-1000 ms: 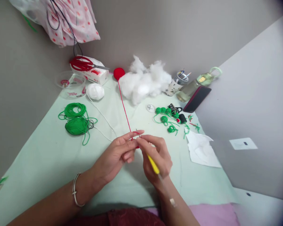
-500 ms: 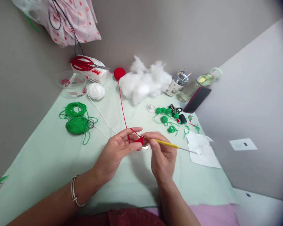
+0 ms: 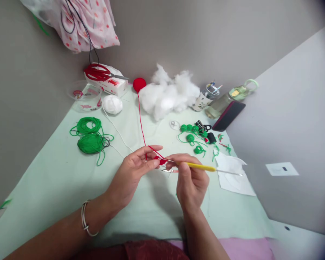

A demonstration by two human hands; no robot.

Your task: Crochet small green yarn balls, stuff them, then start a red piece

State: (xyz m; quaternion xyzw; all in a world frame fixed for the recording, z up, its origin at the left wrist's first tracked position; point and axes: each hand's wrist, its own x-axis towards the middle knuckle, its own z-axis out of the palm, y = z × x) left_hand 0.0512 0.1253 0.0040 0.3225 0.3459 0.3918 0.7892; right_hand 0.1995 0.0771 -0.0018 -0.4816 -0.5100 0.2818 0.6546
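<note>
My left hand (image 3: 134, 171) pinches a small red crochet piece (image 3: 160, 161) between thumb and fingers. Red yarn (image 3: 141, 121) runs over its raised index finger and back to a red yarn ball (image 3: 139, 84) by the wall. In my right hand (image 3: 192, 180) is a crochet hook (image 3: 202, 166) with a yellow handle and metal ends, gripped near its front. Its left tip meets the red piece; the exact stitch is too small to make out. Small snips (image 3: 170, 170) lie on the cloth behind my right fingers, partly hidden.
White stuffing (image 3: 168, 95) heaps at the back, right of a white yarn ball (image 3: 113, 104). Green yarn (image 3: 90, 143) lies left. Red scissors (image 3: 99, 72) rest on a tissue pack (image 3: 116, 86). Small green crocheted balls (image 3: 190, 138), a phone (image 3: 229, 116) and a bottle (image 3: 219, 104) occupy the right.
My right hand has moved a little right and down, drawing the hook away from my left hand. More of the snips shows. The whole view has shifted slightly.
</note>
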